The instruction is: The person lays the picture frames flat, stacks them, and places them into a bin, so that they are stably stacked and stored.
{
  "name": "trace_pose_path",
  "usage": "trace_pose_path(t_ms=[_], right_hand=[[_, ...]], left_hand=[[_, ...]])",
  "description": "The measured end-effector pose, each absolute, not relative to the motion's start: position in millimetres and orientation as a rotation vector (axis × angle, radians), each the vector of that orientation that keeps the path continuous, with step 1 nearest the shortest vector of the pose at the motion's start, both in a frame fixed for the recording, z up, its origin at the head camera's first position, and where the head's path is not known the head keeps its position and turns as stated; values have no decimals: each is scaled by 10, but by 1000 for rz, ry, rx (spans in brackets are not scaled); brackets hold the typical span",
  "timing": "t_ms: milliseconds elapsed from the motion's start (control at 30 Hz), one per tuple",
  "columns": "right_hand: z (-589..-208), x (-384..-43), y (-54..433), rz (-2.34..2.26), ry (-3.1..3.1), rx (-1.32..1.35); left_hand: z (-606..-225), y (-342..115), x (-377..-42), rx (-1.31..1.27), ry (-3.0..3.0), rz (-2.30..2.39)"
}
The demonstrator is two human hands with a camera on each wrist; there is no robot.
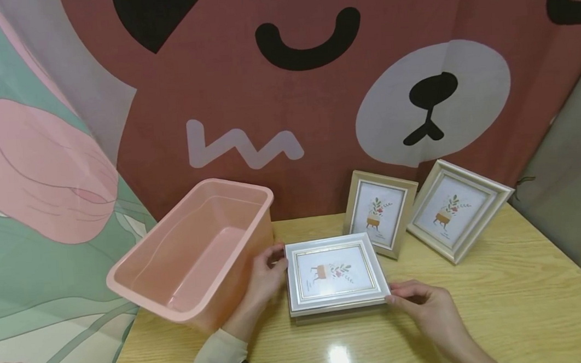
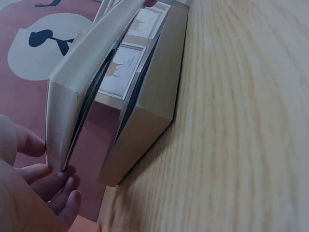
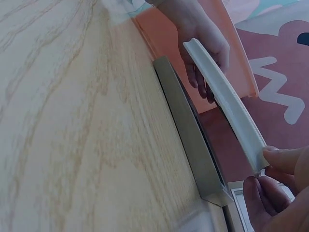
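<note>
1. Left hand (image 1: 266,276): fingers and thumb pinch the left edge of the white frame (image 1: 335,275), the landmark.
2. Right hand (image 1: 430,308): pinches the white frame near its front right corner.
3. Lower frame (image 2: 154,96): lies on the counter (image 1: 523,301) beneath the white frame, a gap between.
4. Pink bin (image 1: 176,264): left of the white frame.
5. Tan frame (image 1: 380,212): stands behind and right of it; silver frame (image 1: 457,211), farther right.
</note>
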State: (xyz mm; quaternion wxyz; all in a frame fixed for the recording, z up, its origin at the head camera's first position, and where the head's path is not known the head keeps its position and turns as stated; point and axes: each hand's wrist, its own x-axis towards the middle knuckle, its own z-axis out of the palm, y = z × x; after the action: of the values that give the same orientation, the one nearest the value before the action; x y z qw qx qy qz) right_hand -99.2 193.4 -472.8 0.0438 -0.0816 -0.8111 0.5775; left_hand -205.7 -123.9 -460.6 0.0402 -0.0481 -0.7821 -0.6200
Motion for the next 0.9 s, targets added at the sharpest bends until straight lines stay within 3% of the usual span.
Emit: trace_pose_path(t_ms=[900], right_hand=[[-4834, -1004, 1914, 1632, -2617, -269]], left_hand=[[-4771, -1220, -2088, -137, -2500, -1783]])
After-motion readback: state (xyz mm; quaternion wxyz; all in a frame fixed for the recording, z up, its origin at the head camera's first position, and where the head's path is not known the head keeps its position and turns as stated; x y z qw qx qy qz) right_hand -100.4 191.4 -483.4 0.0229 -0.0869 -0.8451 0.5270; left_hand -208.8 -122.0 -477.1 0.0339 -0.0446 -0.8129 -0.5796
